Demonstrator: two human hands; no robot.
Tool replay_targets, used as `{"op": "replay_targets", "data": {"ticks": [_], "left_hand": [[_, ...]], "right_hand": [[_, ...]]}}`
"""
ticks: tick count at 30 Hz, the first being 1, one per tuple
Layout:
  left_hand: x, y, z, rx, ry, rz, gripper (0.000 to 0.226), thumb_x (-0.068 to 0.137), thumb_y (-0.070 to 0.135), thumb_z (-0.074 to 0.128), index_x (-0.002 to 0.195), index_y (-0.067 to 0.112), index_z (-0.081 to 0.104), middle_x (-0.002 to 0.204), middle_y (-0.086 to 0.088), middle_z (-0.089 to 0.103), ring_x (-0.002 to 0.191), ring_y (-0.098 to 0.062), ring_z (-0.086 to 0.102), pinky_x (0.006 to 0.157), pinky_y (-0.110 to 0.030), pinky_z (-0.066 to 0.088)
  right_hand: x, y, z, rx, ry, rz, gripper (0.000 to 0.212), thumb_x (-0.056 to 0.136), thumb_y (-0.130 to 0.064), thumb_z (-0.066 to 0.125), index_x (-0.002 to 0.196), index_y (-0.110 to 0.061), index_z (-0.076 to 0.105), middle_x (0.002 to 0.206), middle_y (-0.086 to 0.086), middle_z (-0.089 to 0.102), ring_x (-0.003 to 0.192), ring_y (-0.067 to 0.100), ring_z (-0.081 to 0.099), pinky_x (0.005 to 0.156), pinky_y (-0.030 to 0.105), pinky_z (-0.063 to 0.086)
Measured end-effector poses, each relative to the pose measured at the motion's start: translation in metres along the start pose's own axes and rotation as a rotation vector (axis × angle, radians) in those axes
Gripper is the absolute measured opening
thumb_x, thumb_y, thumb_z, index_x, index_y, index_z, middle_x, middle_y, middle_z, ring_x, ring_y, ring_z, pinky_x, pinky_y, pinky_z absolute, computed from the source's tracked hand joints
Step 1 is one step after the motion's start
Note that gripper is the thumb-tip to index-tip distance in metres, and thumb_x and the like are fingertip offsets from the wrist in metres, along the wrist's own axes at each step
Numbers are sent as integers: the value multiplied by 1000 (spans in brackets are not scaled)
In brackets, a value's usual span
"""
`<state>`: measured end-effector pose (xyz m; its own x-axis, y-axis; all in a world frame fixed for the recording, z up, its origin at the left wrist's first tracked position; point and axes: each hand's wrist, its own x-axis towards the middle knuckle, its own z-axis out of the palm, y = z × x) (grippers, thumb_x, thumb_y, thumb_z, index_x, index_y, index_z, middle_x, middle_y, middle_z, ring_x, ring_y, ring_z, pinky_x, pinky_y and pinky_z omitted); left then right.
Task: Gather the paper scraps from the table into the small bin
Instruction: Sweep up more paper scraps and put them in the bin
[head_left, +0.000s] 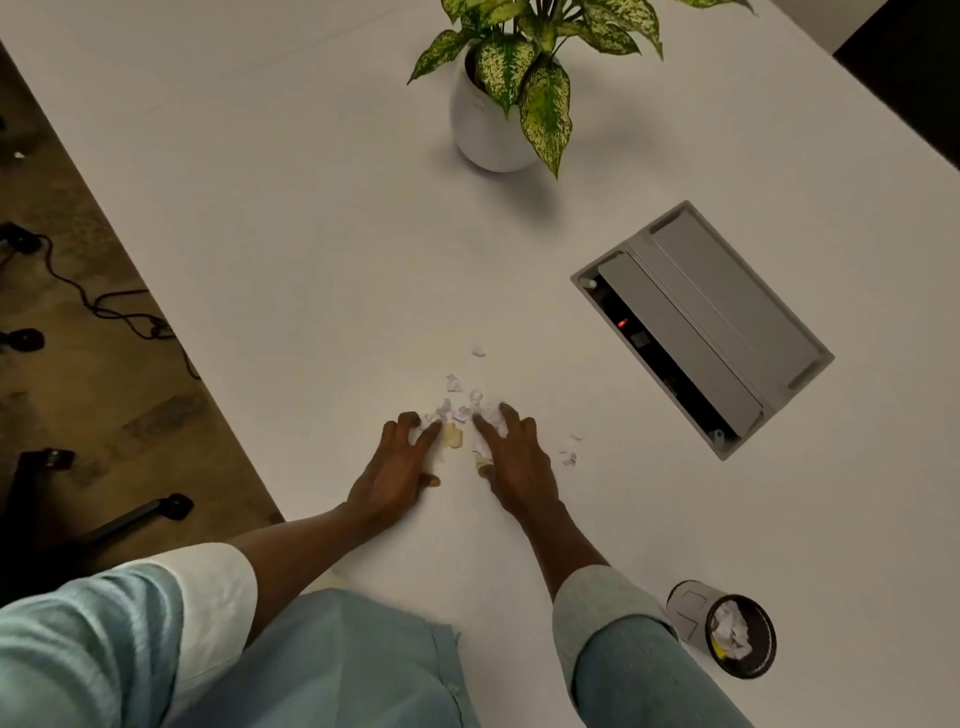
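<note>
Raking paper scraps together on the white table

My left hand and right hand lie spread, fingers curled around the scraps; the bin stands near the table's near edge.

We see both hands, left hand and right hand, flat on the white table, flanking small white torn paper scraps; the small cylindrical bin stands near right.
</note>
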<state>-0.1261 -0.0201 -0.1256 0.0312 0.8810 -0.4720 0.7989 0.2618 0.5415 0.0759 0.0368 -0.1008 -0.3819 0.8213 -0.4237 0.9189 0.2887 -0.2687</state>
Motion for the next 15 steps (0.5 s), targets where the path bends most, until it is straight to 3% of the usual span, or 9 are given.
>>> {"op": "replay_targets", "data": {"ticks": [2,5,9,15], "left_hand": [[3,3,-3,-96,-52,-38,51,101,24,66,148,27,46,161,-11,28,145,-37,37,115,-53,46],[1,4,-5,10,-9,21,26,104,17,58,130,14,59,144,-14,43,129,-34,48,103,-49,51],[-4,5,-3,171,117,165,20,89,-2,63,106,8,64,111,-7,54,99,-28,52,77,-41,50],[-10,11,-5,86,190,196,23,80,-13,65,93,5,69,99,-11,64,90,-33,58,71,-43,50]], "right_hand": [[1,-4,1,-59,11,-22,60,95,-16,67,148,-25,42,160,8,26,134,31,36,80,40,59],[-1,-9,4,-85,62,-5,38,97,-5,58,133,-16,54,140,9,44,120,28,47,70,35,56],[-12,-9,12,29,122,16,34,94,3,50,122,-10,63,122,8,58,109,27,56,77,36,53],[-42,1,18,277,286,138,21,95,-12,61,110,-12,75,100,7,67,93,25,64,76,32,48]]}}
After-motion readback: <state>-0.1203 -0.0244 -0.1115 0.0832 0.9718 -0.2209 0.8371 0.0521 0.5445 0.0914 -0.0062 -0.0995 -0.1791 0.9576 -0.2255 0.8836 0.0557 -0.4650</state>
